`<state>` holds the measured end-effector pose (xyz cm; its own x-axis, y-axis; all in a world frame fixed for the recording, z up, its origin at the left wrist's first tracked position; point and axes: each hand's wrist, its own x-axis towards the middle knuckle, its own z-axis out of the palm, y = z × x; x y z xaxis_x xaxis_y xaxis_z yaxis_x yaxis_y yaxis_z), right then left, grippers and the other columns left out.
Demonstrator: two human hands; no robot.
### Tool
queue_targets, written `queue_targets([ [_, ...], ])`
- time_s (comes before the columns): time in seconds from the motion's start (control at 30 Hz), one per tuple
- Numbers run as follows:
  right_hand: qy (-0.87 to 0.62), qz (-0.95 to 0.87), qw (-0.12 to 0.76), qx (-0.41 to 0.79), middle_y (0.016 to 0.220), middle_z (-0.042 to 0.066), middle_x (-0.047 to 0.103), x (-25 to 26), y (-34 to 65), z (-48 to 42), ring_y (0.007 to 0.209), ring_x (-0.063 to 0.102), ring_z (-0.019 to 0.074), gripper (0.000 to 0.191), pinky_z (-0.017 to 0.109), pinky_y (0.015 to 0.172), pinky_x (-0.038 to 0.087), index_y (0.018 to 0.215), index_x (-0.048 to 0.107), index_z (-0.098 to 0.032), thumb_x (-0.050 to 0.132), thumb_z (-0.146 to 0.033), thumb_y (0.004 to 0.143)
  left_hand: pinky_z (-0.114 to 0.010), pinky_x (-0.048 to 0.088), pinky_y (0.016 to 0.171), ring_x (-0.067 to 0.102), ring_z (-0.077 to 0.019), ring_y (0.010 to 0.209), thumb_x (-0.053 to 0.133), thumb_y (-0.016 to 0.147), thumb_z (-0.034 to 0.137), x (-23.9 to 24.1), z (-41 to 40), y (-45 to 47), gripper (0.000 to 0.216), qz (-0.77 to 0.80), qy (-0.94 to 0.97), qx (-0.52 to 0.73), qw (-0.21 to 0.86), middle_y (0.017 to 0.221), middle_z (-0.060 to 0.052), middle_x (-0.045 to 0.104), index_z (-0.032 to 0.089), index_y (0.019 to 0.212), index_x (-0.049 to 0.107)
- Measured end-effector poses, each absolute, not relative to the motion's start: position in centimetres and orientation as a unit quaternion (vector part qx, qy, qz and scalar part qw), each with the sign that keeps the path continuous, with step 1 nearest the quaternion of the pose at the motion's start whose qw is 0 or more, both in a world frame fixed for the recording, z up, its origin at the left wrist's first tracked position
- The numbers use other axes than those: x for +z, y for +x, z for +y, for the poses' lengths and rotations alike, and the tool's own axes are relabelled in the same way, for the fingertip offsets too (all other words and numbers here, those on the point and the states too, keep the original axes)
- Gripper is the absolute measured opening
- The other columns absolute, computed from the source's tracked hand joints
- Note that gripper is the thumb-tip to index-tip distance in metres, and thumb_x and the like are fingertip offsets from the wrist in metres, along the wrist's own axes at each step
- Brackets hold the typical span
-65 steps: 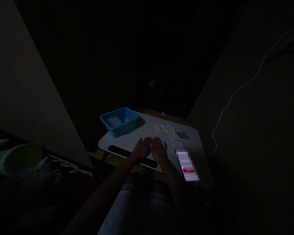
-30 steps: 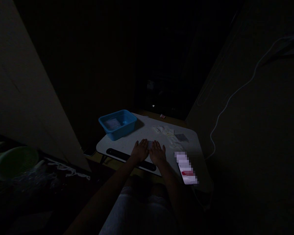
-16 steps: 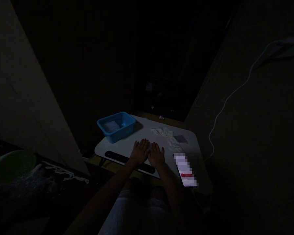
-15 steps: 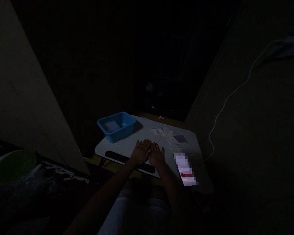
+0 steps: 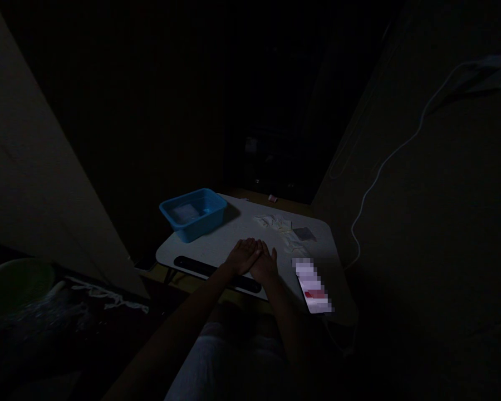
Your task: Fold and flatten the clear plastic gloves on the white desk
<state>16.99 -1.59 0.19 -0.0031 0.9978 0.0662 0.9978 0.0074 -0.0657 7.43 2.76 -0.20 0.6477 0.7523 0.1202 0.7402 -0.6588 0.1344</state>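
The room is very dark. My left hand (image 5: 242, 256) and my right hand (image 5: 265, 263) lie flat, fingers stretched out, on a small white table (image 5: 225, 236). The left hand's fingers overlap the right hand's inner edge. Whatever lies under the palms is hidden. A blue plastic tub (image 5: 193, 213) with something pale inside stands at the table's far left. Small white packets (image 5: 278, 224) and a grey square (image 5: 304, 234) lie beyond my right hand.
A lit phone (image 5: 312, 282) lies at the table's right front edge. A black strip (image 5: 200, 268) runs along the near edge. A white cable (image 5: 384, 167) hangs down the right wall. A green basin (image 5: 12, 278) sits low on the left.
The hands have drawn together: they lay side by side with a small pale item showing between them, and now the left fingers overlap the right hand. The view has drifted slightly.
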Motion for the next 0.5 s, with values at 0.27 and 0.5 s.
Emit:
queue_targets([
  [0.27, -0.701, -0.712, 0.05, -0.002, 0.141, 0.004, 0.014, 0.04, 17.0, -1.58, 0.128, 0.003, 0.0188, 0.053, 0.048, 0.099, 0.003, 0.133, 0.014, -0.025, 0.024, -0.038, 0.083, -0.04, 0.013, 0.1, 0.019, -0.0176, 0.126, 0.006, 0.088, 0.037, -0.64, 2.77, 7.47, 0.052, 0.428, 0.899, 0.084, 0.038, 0.136, -0.008, 0.028, 0.016, 0.132, 0.024],
  [0.5, -0.705, -0.708, 0.048, 0.007, 0.141, 0.004, 0.014, 0.26, 16.91, -1.61, 0.128, 0.003, 0.0178, 0.053, 0.047, 0.099, 0.004, 0.134, 0.014, -0.023, 0.023, -0.037, 0.083, -0.043, 0.012, 0.1, 0.017, -0.0181, 0.127, 0.006, 0.088, 0.038, -0.92, 2.92, 7.49, 0.052, 0.43, 0.898, 0.083, 0.039, 0.136, -0.008, 0.027, 0.017, 0.132, 0.023],
])
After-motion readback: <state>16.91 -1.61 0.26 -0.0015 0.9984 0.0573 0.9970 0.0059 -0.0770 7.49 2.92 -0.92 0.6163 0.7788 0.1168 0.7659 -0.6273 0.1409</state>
